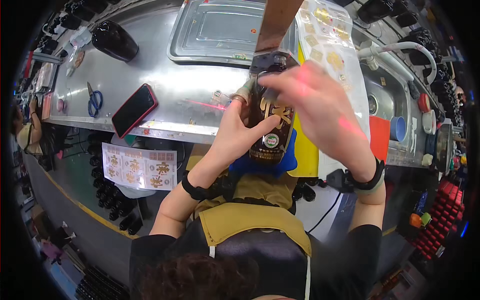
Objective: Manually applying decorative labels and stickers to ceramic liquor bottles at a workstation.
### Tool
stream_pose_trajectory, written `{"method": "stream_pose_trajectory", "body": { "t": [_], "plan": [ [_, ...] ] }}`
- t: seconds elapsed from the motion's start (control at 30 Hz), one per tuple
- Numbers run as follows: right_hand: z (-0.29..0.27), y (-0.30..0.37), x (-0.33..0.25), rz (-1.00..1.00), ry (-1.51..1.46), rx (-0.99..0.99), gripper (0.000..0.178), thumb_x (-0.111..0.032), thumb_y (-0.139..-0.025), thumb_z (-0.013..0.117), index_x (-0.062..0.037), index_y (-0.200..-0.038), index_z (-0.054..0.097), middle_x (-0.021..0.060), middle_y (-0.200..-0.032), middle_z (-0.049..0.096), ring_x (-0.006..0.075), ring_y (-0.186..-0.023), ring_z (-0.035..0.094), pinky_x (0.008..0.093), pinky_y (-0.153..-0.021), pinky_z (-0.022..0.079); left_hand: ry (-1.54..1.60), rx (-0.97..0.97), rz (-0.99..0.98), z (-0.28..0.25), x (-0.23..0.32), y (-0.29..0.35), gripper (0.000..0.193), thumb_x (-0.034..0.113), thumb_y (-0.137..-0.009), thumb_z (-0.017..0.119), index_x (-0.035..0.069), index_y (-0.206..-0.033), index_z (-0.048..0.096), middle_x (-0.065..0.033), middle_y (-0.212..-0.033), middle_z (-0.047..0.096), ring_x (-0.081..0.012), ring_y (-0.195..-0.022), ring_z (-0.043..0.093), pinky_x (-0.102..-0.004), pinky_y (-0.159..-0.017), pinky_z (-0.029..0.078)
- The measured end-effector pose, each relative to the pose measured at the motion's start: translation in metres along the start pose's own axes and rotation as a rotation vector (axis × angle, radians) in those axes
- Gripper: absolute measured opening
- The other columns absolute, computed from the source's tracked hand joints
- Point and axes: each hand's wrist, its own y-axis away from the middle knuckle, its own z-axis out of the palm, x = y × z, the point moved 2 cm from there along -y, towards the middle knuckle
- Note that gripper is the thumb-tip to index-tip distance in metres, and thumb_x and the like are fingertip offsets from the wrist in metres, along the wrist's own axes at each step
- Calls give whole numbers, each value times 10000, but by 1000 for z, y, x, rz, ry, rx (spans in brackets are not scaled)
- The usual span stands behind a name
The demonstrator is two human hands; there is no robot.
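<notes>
Clearly, the left hand (235,132) holds a dark brown glossy bottle (270,125) with gold label, above the near counter (200,95) edge. The right hand (320,107) fingers lie spread on its right side.

The left hand (235,132) wraps its grip round a dark glossy glass bottle (270,125) with a gold label, thumb pressed on the front. The right hand (315,107), blurred, lies over the bottle's upper right side. Behind sits a shiny steel worktop (200,90) carrying a red-edged black phone (134,110), blue-handled scissors (94,101) and a lidded metal tray (220,30). A sheet of gold stickers (139,166) lies below the worktop's edge.
</notes>
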Motion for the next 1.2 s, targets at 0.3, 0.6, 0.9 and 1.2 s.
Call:
{"method": "stream_pose_trajectory", "body": {
  "t": [0.3,0.6,0.9,1.2],
  "plan": [
    [6,41,31,548,-697,287,269,-35,-982,589,-44,-1244,649,16,-850,589,129,-768,554,270,-722,456,-334,26,150,-8,1,12,860,270,-821,851,-47,-1475,390,-152,-1328,589,-212,-1238,572,-365,-1072,441],
    [59,92,1,855,-987,200,751,-183,-840,846,-32,-1458,446,-60,-812,371,53,-725,351,202,-655,322,-347,-82,45,-10,-8,21,931,289,-733,897,-63,-1416,372,-199,-1337,528,-262,-1289,508,-398,-1115,386],
    [58,98,-1,906,-1128,201,680,-218,-917,787,-9,-1475,458,-39,-860,528,33,-756,441,189,-687,377,-352,-139,-5,1,3,27,1087,169,-747,892,-65,-1548,195,-181,-1432,460,-233,-1315,497,-378,-1135,386],
    [67,118,-11,932,-1070,165,779,-262,-880,824,-39,-1510,425,-24,-945,529,28,-765,430,179,-711,384,-386,-226,36,-10,7,27,1115,163,-773,881,-103,-1559,135,-192,-1496,406,-248,-1400,418,-375,-1177,330]
  ]
}}
